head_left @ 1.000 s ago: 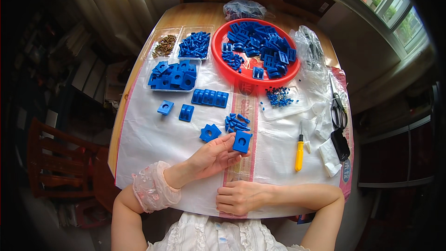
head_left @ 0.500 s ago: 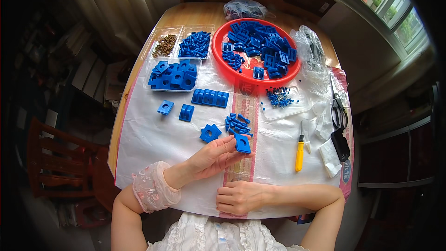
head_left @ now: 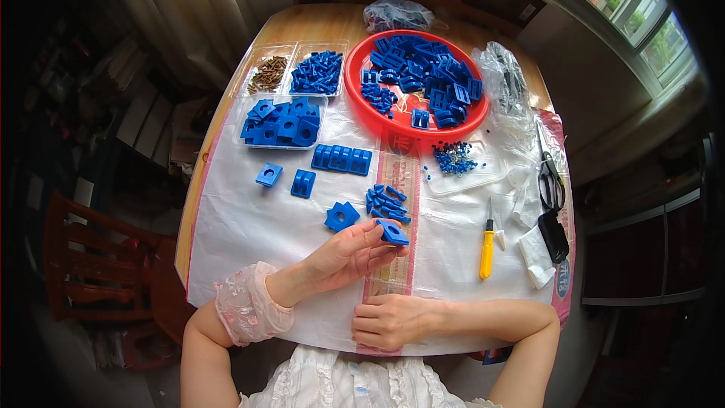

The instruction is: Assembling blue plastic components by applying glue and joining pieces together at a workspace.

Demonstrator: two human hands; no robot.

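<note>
My left hand (head_left: 341,258) pinches a square blue plastic plate with a round hole (head_left: 393,233), held up over the table and tilted. Below it my right hand (head_left: 390,323) rests on the table near the front edge, fingers curled in; whether anything is inside them is hidden. Just beyond the held plate lie a loose heap of small blue pegs (head_left: 387,202) and a few stacked blue square plates (head_left: 342,216). Farther off are a single blue plate (head_left: 269,174), one blue ridged block (head_left: 303,183) and a row of several such blocks (head_left: 341,159).
A red round basin (head_left: 355,98) of blue parts stands at the back. Clear trays hold brass-coloured screws (head_left: 268,75), blue pegs (head_left: 317,73) and blue plates (head_left: 281,122). On the right lie a tray of tiny beads (head_left: 455,159), a yellow-handled screwdriver (head_left: 487,253) and black scissors (head_left: 551,181).
My left hand has tipped the blue plate, so that it now shows flatter and more edge-on. My right hand has stayed in place.
</note>
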